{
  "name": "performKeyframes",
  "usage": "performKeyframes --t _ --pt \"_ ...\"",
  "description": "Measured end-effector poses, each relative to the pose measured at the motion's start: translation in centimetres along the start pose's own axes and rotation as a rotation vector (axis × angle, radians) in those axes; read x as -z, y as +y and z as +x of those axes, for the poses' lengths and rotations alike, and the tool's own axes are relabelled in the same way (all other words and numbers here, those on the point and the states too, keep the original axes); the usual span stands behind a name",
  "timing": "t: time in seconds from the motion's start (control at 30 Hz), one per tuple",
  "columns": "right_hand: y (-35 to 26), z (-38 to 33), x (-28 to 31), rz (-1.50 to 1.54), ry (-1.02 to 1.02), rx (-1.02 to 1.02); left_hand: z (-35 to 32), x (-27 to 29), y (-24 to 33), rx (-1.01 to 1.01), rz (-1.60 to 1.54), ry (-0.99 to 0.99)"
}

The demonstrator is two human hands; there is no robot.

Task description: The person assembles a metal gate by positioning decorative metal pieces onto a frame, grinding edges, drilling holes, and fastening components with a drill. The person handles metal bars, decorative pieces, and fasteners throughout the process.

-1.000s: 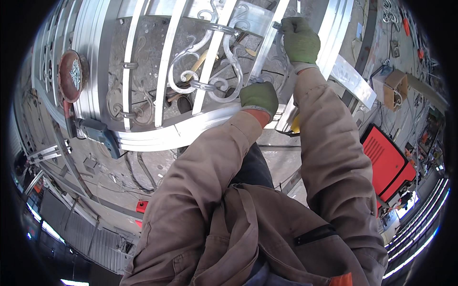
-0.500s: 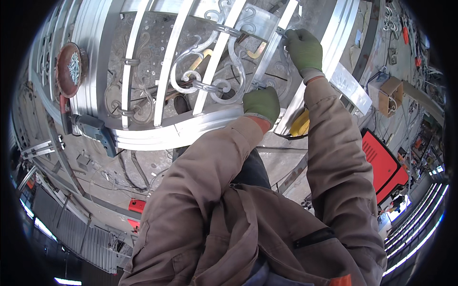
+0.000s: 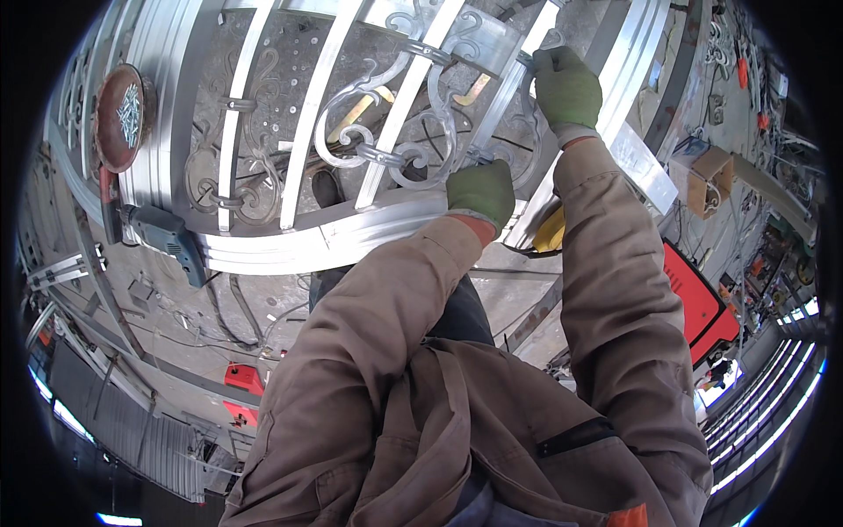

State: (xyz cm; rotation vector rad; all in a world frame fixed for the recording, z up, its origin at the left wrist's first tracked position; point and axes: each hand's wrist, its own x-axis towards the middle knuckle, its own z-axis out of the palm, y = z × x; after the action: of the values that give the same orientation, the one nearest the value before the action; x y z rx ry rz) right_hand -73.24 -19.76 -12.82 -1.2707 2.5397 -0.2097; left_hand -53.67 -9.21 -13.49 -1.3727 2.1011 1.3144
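Observation:
Both my hands wear green gloves and work on a silvery metal grille [image 3: 303, 132] with flat upright bars and curled scroll ornaments [image 3: 391, 132], lying on a workbench. My left hand [image 3: 481, 191] grips the lower end of a scroll piece beside the curved bottom rail [image 3: 334, 241]. My right hand [image 3: 566, 86] is closed around the upper part of a slanted flat bar [image 3: 505, 101]. My brown jacket sleeves fill the lower middle of the view.
A blue-grey angle grinder [image 3: 162, 237] lies left of the rail with its cable trailing. A round rusty dish of small metal parts [image 3: 120, 114] sits at far left. A yellow tool [image 3: 551, 235] pokes out under my right arm. A red case [image 3: 698, 294] and cardboard box [image 3: 709, 176] stand at right.
The view has shifted so the grille sits lower and closer. My right hand slid along the slanted bar; my left hand keeps its grip on the scroll.

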Motion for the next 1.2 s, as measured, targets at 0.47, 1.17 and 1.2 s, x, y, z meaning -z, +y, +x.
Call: performKeyframes --t 0.47,1.17,1.2 --pt "-2.6 -4.8 4.7 0.187 -0.115 -0.105 0.1 -0.2 -0.4 -0.025 0.02 -0.003" --pt "0.3 -10.0 -0.2 -0.04 -0.286 -0.257 -6.3 4.7 -6.4 0.2 -1.005 -0.229" --pt "0.4 -10.1 -0.2 -0.036 -0.277 -0.254 -6.5 4.9 -7.4 0.174 -1.054 -0.203"
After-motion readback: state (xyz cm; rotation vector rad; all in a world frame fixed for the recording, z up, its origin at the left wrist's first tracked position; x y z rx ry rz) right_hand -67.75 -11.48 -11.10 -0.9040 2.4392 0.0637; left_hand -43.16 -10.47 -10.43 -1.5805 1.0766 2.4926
